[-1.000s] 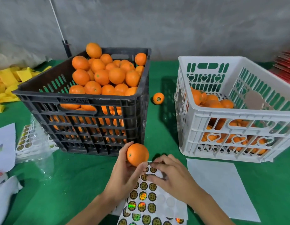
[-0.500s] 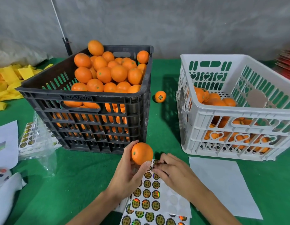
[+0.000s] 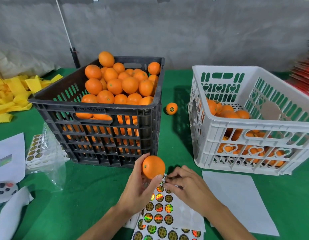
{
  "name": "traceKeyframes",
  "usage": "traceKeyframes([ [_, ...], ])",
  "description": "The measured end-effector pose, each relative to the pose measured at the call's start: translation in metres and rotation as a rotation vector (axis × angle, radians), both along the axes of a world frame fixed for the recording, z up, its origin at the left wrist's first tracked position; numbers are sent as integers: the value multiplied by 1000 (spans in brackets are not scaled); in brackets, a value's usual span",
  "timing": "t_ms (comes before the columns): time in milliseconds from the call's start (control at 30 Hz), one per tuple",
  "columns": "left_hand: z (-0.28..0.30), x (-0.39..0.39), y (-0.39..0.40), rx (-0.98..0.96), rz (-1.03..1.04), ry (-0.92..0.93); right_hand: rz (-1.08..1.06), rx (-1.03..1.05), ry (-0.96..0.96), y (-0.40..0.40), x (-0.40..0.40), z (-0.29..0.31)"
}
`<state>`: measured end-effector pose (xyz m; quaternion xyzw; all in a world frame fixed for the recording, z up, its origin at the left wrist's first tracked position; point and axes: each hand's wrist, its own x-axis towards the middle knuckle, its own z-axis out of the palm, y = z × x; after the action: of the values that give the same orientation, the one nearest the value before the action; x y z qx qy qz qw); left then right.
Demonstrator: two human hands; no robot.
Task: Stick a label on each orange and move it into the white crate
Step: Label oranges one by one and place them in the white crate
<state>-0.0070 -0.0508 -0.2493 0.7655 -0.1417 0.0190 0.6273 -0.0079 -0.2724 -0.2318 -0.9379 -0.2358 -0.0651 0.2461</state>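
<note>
**Orange held over label sheet, label being peeled**

Orange [image 3: 153, 167] was gripped in the left hand [image 3: 138, 189], thumb and fingers [image 3: 157, 178] curled round it, held above the bench [image 3: 91, 196] just in front of the black crate [image 3: 98, 122]. No label visible on the side facing the camera. Right hand [image 3: 186, 186] was at the top edge of the label sheet [image 3: 160, 210], its fingertips pinched together at a label; the label itself was too small and hidden to confirm it was lifted.

Progress, judged: early to middle. Black crate was heaped with oranges, no labels seen on them. White crate [image 3: 254, 122] held a layer of oranges along its bottom, well short of full. One labelled orange [image 3: 171, 108] sat loose on the bench between the two crates, not yet in the white crate. Several blank spots on the label sheet showed labels used.

Left to do for this orange: stick label on, move it right into the white crate. Then the bulk of the black crate.

Spare sheets [image 3: 37, 151] in plastic lay at left, white paper [image 3: 236, 200] at right.
</note>
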Motion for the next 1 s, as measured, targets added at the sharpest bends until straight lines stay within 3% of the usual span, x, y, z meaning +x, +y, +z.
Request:
traceKeyframes([
  [233,3,0,-2,-11,-37,21,-219,488,207,5,3,-1],
  [433,1,4,-4,105,-38,-4,-398,737,-57,15,1,9],
  [533,7,2,-8,117,-32,-44,-388,742,-56,27,-1,10],
  [633,19,2,-12,64,-35,-64,-336,878,-7,31,-7,22],
  [700,31,3,-15,-36,-51,-29,-290,841,-55,27,-11,34],
  [867,81,20,-46,-279,-56,6,-281,503,-181,28,-21,78],
  [933,108,31,-64,-219,-58,-67,-361,442,-289,26,-17,108],
  [1000,140,41,-81,-36,-130,-209,-471,429,-409,17,-10,141],
])
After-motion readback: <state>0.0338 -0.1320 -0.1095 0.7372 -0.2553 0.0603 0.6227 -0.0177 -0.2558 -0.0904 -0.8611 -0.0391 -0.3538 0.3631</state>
